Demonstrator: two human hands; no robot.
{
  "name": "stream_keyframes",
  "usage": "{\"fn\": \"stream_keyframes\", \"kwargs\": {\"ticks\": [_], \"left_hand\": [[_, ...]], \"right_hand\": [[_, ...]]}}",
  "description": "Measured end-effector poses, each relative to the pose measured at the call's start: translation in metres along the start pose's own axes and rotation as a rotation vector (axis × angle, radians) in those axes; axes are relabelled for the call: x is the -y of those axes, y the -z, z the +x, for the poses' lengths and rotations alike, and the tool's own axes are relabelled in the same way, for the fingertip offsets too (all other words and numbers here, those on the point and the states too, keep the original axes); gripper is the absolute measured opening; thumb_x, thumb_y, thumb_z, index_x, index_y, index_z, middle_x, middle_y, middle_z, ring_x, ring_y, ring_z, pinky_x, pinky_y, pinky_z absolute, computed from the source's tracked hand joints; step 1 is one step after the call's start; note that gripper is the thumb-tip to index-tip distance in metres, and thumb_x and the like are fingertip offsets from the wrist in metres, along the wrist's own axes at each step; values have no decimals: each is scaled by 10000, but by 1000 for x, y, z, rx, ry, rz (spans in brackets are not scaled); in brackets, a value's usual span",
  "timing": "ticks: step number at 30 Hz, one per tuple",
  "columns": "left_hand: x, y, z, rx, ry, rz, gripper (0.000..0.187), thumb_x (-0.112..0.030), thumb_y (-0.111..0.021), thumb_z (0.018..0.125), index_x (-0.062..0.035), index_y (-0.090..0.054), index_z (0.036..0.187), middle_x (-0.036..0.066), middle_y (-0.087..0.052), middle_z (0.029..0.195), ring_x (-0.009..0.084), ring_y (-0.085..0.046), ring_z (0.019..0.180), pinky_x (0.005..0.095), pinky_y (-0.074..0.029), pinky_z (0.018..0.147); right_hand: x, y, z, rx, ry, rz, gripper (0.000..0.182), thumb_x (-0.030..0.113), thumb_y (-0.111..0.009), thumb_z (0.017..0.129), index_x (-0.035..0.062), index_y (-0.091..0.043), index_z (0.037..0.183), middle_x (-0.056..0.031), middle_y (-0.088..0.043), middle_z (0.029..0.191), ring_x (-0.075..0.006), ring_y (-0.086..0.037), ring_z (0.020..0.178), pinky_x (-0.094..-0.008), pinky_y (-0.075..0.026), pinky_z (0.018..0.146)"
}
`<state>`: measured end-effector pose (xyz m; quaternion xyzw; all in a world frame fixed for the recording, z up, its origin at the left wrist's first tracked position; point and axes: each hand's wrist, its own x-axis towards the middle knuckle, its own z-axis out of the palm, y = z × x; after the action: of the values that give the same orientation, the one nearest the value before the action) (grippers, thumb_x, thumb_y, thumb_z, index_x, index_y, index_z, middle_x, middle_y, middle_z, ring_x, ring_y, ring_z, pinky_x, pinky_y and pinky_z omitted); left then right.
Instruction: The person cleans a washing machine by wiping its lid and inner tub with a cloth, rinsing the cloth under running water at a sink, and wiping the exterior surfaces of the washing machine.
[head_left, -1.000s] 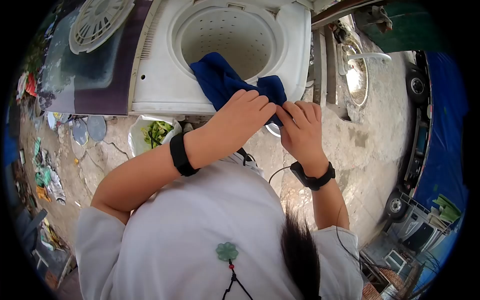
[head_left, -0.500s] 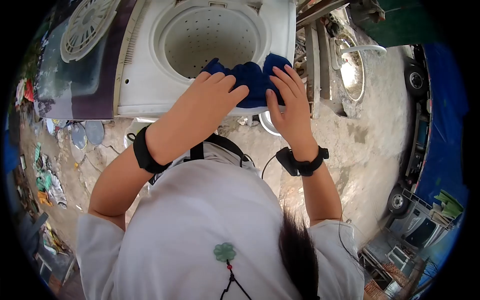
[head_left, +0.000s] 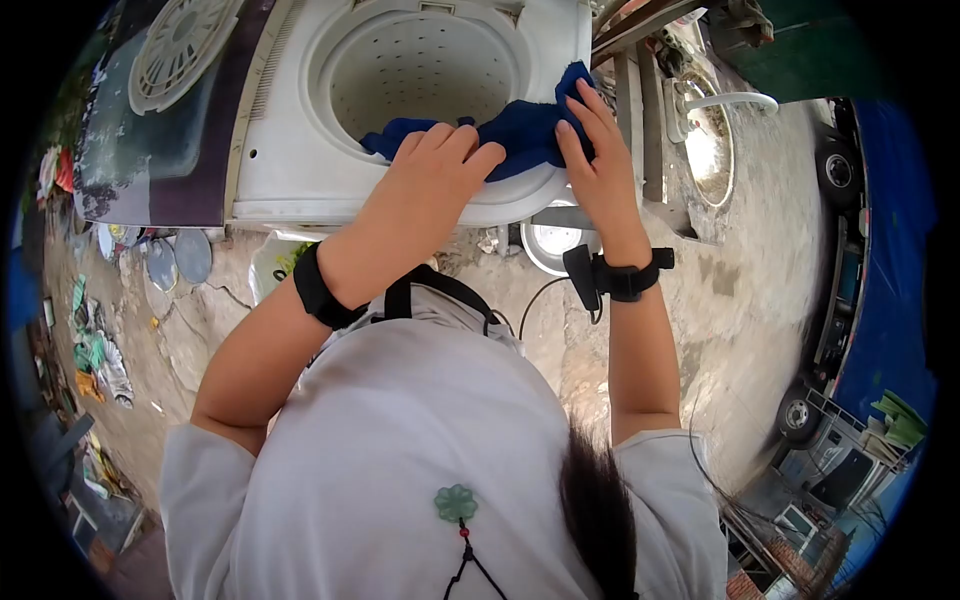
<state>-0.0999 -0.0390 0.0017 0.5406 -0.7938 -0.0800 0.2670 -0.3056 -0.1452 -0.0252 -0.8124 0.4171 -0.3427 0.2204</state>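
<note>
A dark blue cloth lies bunched across the front rim of the white top-loading washing machine. Its left end hangs over the edge of the perforated tub. My left hand rests on the near side of the cloth with fingers curled over it; the fingertips are partly hidden. At the machine's right front corner, my right hand grips the cloth's other end between thumb and fingers, and a corner sticks up beyond the fingertips.
Left of the tub, a round slotted white cover lies on the machine's dark-framed lid. A white basin stands below the right front corner. Wooden planks and a white pipe are at right, with a blue truck beyond.
Both hands have shifted slightly right relative to the view, the right hand more. The cloth is stretched wider along the rim, and its right corner now sticks up higher.
</note>
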Motion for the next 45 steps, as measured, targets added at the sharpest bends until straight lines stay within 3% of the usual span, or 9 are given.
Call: {"fn": "stream_keyframes", "kwargs": {"ticks": [8, 15, 19, 20, 25, 29, 36, 41, 45], "left_hand": [[-7, 113, -46, 443, -23, -325, 202, 3, -650, 800, -48, -568, 977, 121, -550, 996, 326, -532, 951, 375, -441, 832], [-2, 143, -64, 30, 65, -12, 233, 15, -689, 740, -70, -592, 934, 95, -561, 993, 291, -574, 912, 362, -485, 739], [-13, 156, -62, 196, 81, -374, 205, -102, -719, 801, -41, -635, 978, 105, -544, 1056, 309, -554, 926, 352, -481, 810], [-8, 151, -60, 276, 84, -397, 371, -210, -769, 774, -54, -643, 1085, 113, -558, 1137, 311, -566, 1012, 362, -480, 869], [32, 64, -74, 151, 47, 26, 622, -189, -752, 748, -60, -525, 1312, 128, -530, 1311, 322, -518, 1199, 402, -424, 1027], [43, 43, -86, 118, -15, 244, 698, -112, -705, 747, -56, -446, 1393, 108, -489, 1401, 289, -461, 1302, 409, -346, 1127], [62, 73, -123, 178, 177, 518, 560, -43, -538, 846, -42, -458, 1400, 85, -447, 1473, 198, -420, 1370, 387, -258, 1179], [46, 56, -95, 238, 77, 554, 535, -65, -504, 861, 63, -439, 1377, 189, -439, 1455, 266, -408, 1378, 391, -240, 1191], [17, 15, -63, 153, -118, 476, 528, -126, -528, 828, 86, -490, 1310, 204, -500, 1381, 303, -472, 1310, 386, -295, 1164]], "right_hand": [[80, 11, -97, 184, 22, 230, 245, 1, -716, 789, 11, -644, 1022, -128, -659, 1105, -317, -605, 1078, -382, -478, 919], [118, 22, -51, -130, -20, 53, 241, -18, -728, 768, 36, -662, 993, -108, -642, 974, -291, -608, 880, -347, -490, 779], [109, 15, -19, -360, 14, -186, 207, 49, -692, 844, 54, -669, 1050, -92, -647, 1049, -284, -599, 962, -374, -466, 836], [102, 9, -16, -373, 28, -264, 212, 75, -690, 855, 54, -668, 1064, -91, -647, 1073, -286, -592, 987, -388, -457, 854], [82, -46, -45, 29, 287, -494, 459, 334, -673, 858, 16, -636, 1188, -203, -584, 1247, -347, -520, 1170, -460, -380, 1008], [98, -70, -65, -15, 294, -469, 593, 405, -657, 830, -37, -596, 1221, -224, -540, 1326, -356, -501, 1199, -467, -384, 1014], [141, -127, -55, 30, 417, -493, 630, 437, -626, 838, -47, -562, 1237, -219, -554, 1298, -325, -521, 1166, -422, -416, 996], [94, -90, -63, -15, 541, -524, 507, 409, -654, 831, 69, -614, 1205, -136, -591, 1264, -254, -564, 1122, -386, -474, 936], [48, -46, -81, -55, 462, -615, 477, 399, -605, 890, 55, -612, 1220, -168, -557, 1331, -320, -545, 1186, -446, -438, 990]]}}
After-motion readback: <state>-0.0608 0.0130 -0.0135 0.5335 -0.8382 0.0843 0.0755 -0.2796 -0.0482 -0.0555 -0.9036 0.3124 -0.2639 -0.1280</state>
